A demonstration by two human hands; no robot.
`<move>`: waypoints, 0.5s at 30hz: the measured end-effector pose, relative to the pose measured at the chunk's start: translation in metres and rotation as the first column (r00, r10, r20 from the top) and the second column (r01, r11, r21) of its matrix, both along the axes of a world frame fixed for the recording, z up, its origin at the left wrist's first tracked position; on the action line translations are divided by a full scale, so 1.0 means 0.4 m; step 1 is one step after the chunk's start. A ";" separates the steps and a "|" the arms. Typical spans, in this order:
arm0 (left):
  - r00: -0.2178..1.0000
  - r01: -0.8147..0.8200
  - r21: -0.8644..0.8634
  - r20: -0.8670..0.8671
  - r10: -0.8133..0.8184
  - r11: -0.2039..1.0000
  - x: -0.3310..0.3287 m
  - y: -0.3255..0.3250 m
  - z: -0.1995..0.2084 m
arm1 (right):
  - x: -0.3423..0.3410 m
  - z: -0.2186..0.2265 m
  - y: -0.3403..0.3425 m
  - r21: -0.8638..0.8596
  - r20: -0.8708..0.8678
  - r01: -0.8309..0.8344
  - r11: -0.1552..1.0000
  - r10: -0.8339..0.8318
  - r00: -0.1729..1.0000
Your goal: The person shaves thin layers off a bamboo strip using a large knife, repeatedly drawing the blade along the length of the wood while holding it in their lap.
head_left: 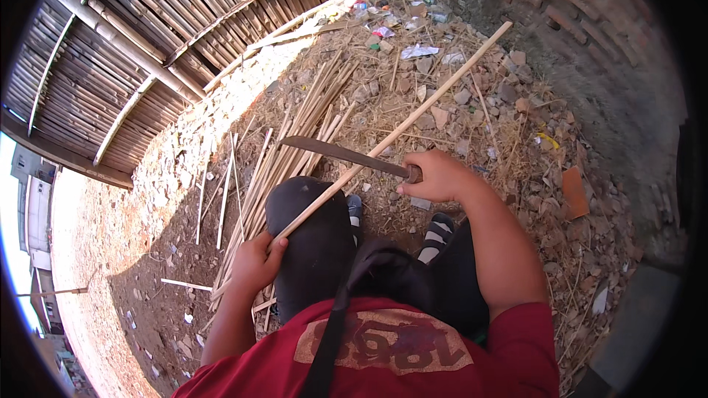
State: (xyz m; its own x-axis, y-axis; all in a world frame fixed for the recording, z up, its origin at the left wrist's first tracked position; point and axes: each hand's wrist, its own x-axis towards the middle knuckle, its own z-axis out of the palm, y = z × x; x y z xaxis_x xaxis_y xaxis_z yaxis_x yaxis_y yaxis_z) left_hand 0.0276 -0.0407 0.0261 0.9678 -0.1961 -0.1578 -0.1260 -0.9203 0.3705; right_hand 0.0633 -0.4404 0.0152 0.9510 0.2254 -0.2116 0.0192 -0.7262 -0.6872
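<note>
My left hand [256, 265] is closed round the near end of a long pale bamboo strip [435, 96], beside my left knee. The strip slants up and away to the right, passing over my knee. In my right hand [439, 175] is the handle of a machete [343, 153] with a dark, slightly curved blade. Its blade points left and crosses the strip around the strip's middle; whether the edge touches it I cannot tell. Under and beyond my left knee lies a pile of similar bamboo strips [313, 114], their far ends fanned out.
Rubble and dry straw [442, 118] cover the ground. A bamboo wall [140, 37] stands at the far left, a brick wall [560, 7] at the far right. Litter, including a white wrapper [420, 51], lies at the back. A broken orange tile [575, 191] rests to the right.
</note>
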 end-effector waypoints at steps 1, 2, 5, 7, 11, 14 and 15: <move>1.000 -0.003 0.013 -0.002 0.003 1.000 0.009 -0.008 0.007 | 0.013 -0.024 0.002 0.002 0.069 -0.032 0.999 0.032 0.997; 1.000 -0.008 0.027 -0.009 0.009 1.000 0.013 -0.014 0.016 | 0.024 -0.036 0.002 0.004 0.067 -0.048 0.999 0.047 0.997; 0.999 -0.017 0.060 -0.036 0.020 0.998 0.021 -0.020 0.033 | 0.056 -0.058 0.000 0.031 0.037 -0.095 0.995 0.094 0.995; 0.998 -0.022 0.076 -0.050 0.026 0.997 0.021 -0.025 0.044 | 0.068 -0.071 0.001 0.076 -0.015 -0.120 0.990 0.122 0.992; 0.999 -0.035 0.097 -0.030 0.038 0.995 0.003 -0.022 0.049 | 0.066 -0.069 0.023 0.053 0.012 -0.132 0.990 0.132 0.991; 0.998 -0.060 0.095 0.030 0.058 0.994 -0.015 -0.014 0.025 | 0.058 -0.044 0.043 0.039 0.005 -0.160 0.986 0.160 0.987; 0.997 -0.070 0.085 0.045 0.066 0.994 -0.019 -0.015 0.014 | 0.056 -0.050 0.039 0.050 0.027 -0.163 0.985 0.162 0.986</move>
